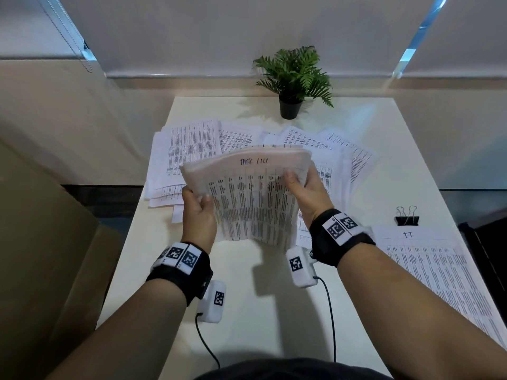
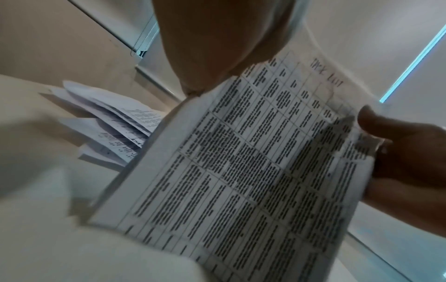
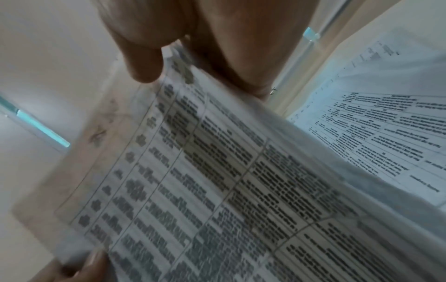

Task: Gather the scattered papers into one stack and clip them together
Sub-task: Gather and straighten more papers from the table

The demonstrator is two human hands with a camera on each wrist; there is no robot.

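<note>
Left hand [image 1: 199, 212] and right hand [image 1: 307, 192] each pinch a side edge of the upright paper bundle [image 1: 252, 198] above the tabletop [image 1: 247, 297], well in front of the plant [image 1: 293, 78]; risk: floppy unsquared sheets slip out, binder clip [image 1: 407, 216] untouched.

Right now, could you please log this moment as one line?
left hand: holds stack | right hand: holds stack | loose papers: on table | clip: unused

Held stack [image 1: 247, 193]: I grip it upright with left hand [image 1: 198, 212] and right hand [image 1: 307, 193].
Loose papers [image 1: 189, 149]: spread behind it.
Binder clip [image 1: 407, 218]: far right of it.
</note>
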